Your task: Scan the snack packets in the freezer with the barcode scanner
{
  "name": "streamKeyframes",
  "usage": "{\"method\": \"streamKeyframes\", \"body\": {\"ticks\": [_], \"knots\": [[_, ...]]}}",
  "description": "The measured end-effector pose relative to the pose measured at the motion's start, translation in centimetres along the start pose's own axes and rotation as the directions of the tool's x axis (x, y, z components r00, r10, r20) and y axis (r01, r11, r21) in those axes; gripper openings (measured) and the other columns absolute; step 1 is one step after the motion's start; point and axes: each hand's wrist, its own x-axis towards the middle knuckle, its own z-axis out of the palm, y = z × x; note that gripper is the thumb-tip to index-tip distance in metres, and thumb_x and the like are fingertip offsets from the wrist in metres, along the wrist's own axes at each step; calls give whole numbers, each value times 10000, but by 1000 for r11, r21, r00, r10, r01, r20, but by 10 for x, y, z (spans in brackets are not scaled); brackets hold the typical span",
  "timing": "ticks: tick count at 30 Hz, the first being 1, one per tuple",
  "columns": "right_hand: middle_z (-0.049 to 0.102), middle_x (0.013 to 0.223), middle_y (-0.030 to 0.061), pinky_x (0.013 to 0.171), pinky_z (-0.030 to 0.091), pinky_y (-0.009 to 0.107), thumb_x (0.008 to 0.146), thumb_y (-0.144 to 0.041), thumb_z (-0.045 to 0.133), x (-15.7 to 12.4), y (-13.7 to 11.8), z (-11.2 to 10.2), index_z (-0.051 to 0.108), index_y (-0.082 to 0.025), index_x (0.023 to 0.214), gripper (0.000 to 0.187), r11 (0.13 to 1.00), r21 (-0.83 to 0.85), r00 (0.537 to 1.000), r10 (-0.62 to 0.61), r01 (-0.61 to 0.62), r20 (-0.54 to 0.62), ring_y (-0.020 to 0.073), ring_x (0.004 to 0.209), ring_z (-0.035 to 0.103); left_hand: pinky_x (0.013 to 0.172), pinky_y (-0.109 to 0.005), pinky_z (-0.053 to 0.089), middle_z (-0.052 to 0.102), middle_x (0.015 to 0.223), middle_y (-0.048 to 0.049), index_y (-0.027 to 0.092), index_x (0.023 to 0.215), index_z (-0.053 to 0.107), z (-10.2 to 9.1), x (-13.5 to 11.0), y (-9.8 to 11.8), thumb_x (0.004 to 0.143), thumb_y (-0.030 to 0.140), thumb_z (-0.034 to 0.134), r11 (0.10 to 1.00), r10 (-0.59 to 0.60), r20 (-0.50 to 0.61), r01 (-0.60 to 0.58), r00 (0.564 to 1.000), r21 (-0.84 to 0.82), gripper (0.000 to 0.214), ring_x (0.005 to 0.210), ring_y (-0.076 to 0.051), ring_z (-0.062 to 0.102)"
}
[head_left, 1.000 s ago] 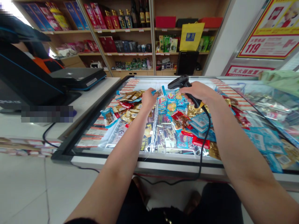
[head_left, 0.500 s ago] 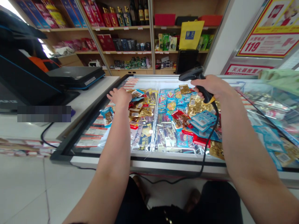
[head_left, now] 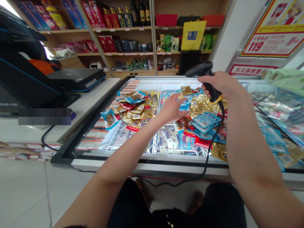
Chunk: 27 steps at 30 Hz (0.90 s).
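My right hand [head_left: 222, 83] is wrapped round the handle of a black barcode scanner [head_left: 200, 69], held above the freezer's far right part, its cord hanging down. My left hand [head_left: 173, 108] reaches over the middle of the chest freezer [head_left: 147, 83], fingers spread, nothing in them. Just beyond its fingers lie a gold-brown packet [head_left: 186, 90] and gold snack packets [head_left: 199, 106]. A stack of blue packets [head_left: 206, 122] rests to the right. Left of my hand is a heap of mixed packets [head_left: 135, 107], with one blue packet [head_left: 109, 119] at its left edge.
A counter on the left carries a flat black scale [head_left: 78, 77] and a dark machine [head_left: 26, 72]. Shelves [head_left: 128, 28] with boxes and bottles stand behind the freezer. The scanner's cord [head_left: 211, 142] crosses the freezer's front edge. A pale green bag [head_left: 283, 80] lies at right.
My left hand has moved right, from the left heap to above the middle. A blue packet now shows on top of that heap. The scanner has shifted slightly right and up.
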Motion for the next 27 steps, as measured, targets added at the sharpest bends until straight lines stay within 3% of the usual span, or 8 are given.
{"method": "streamKeyframes", "body": {"ticks": [2,4,7,9,13,21,24,27], "knots": [[536,600,16,390,378,200,896,-223,618,-2,-1,-4,519,-157,747,190,999,22,1000,-27,28,-15,87,441,471,1191,-497,171,311,1572,-66,312,1426,454,19,-16,38,799,628,597,971,237,72,-234,969,-52,717,1455,-323,212],[536,626,21,397,377,205,891,-247,627,-5,-1,-9,516,-157,758,195,999,33,999,-40,41,-30,83,445,472,1181,-569,143,285,1589,-45,351,1430,447,34,-32,64,754,660,625,910,413,120,-406,903,-79,764,1466,-367,171],[539,663,26,418,387,220,891,-288,632,-6,0,-15,521,-156,792,199,997,50,998,-61,63,-30,83,455,488,1165,-619,117,296,1586,-56,344,1412,482,50,-46,75,724,689,630,815,576,186,-576,796,-61,784,1463,-400,173],[540,666,27,413,394,228,880,-302,644,-5,1,-17,528,-155,799,204,995,65,997,-69,71,-33,88,452,490,1160,-631,107,301,1586,-42,356,1394,502,56,-42,68,769,676,586,804,584,205,-594,786,-14,708,1464,-393,177],[539,648,20,354,389,227,847,-270,649,-3,2,-20,546,-153,777,171,993,106,998,-43,46,-34,99,421,477,1162,-621,118,321,1579,-17,369,1406,478,59,-17,39,815,665,537,834,521,209,-546,827,83,664,1468,-379,173],[556,636,26,349,406,243,816,-252,678,-2,4,-26,547,-155,751,175,984,164,996,-62,71,-56,110,416,492,1178,-546,157,238,1614,-8,366,1455,397,47,27,-17,823,681,512,803,522,259,-571,812,172,715,1473,-354,185],[558,634,25,364,407,246,825,-247,665,-2,5,-28,550,-150,759,164,981,173,994,-68,81,-82,103,413,487,1184,-534,134,182,1629,5,382,1462,367,38,36,-40,830,606,563,813,477,290,-542,830,213,698,1483,-334,165],[553,628,18,381,399,252,832,-255,658,-3,5,-29,549,-155,766,162,981,176,995,-69,81,-76,99,410,482,1193,-518,108,152,1637,-3,359,1480,334,28,43,-55,840,447,601,848,385,293,-461,875,261,699,1495,-309,125]]}}
